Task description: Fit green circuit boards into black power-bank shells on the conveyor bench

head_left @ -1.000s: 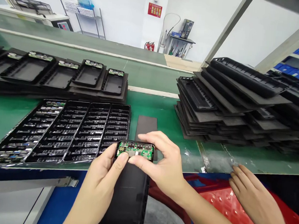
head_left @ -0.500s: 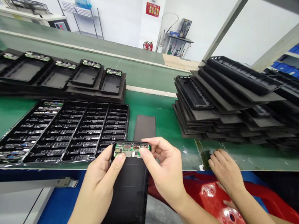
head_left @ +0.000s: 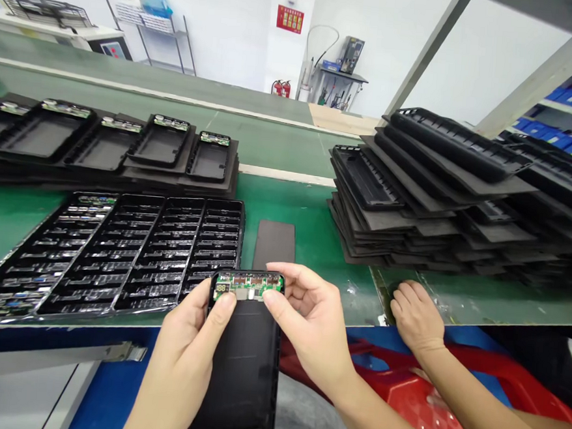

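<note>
A black power bank case [head_left: 238, 374], open side up, hangs in front of the bench edge with its far end raised. Across that far end sits a green circuit board [head_left: 256, 280] with a small digit display at its left. My left hand [head_left: 186, 345] grips the case's left side, thumb pressed on the board's left end below the display. At the right corner, my right hand [head_left: 314, 327] has its thumb at the board's lower edge and its fingers around the end wall. Just beyond lies a dark flat pad [head_left: 275, 243] on the bench.
A black compartment tray [head_left: 158, 258] holding several boards is at left. Behind it, cases with boards [head_left: 209, 160] rest on dark sheets. Stacked cases and sheets [head_left: 415, 184] rise at right. Another person's hand [head_left: 419, 315] rests at the bench edge, above a red stool [head_left: 429, 407].
My right thumb has slid slightly down the board, while my left hand keeps its hold. The other person's hand and forearm have shifted a little. The whole view has moved slightly.
</note>
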`<state>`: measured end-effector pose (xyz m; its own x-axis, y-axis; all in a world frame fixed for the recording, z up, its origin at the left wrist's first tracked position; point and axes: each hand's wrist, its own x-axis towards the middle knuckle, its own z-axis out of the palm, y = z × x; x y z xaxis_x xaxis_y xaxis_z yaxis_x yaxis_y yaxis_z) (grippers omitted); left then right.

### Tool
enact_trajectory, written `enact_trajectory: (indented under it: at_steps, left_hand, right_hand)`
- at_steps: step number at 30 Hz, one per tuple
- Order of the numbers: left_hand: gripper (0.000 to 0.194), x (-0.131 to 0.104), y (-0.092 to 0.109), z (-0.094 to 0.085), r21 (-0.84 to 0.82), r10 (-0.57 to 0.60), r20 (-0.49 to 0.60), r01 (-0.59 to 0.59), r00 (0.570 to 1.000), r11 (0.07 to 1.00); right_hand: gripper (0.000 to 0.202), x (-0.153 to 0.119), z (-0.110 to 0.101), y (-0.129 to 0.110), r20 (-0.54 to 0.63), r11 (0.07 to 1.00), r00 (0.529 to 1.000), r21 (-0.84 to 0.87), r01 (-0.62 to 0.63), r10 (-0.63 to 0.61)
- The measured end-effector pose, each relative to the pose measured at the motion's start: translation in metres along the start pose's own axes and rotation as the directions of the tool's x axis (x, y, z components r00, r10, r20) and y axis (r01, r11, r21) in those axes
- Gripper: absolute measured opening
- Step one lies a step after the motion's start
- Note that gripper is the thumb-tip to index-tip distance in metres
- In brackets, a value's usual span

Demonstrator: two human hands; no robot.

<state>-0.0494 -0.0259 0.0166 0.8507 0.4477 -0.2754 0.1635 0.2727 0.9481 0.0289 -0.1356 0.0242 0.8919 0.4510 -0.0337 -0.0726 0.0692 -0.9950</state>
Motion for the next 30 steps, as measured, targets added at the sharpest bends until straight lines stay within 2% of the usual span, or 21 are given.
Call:
enact_trajectory:
  at_steps: [10, 17, 25, 30]
  left_hand:
    - [0.037, -0.005, -0.007, 0.001, 0.022, 0.053, -0.071, -0.052, 0.996, 0.998]
    - [0.037, -0.006, -0.007, 0.004, 0.101, 0.068, -0.103, -0.058, 0.992, 0.993]
    - [0.033, -0.007, -0.004, 0.008, 0.052, 0.051, -0.112, -0.046, 0.992, 0.998]
    - [0.028, -0.005, -0.001, 0.012, 0.071, 0.071, -0.091, -0.065, 0.993, 0.995]
  right_hand:
    - [0.017, 0.0, 0.003, -0.002, 0.012, 0.993, 0.999, 0.112, -0.049, 0.048]
    - [0.015, 0.001, 0.001, 0.002, 0.02, 0.985, 0.998, 0.165, -0.057, 0.055]
    - [0.013, 0.0, 0.002, 0.005, 0.053, 0.958, 0.99, 0.251, -0.136, 0.127]
    - [0.015, -0.003, 0.0, 0.013, 0.038, 0.968, 0.995, 0.233, -0.096, 0.09]
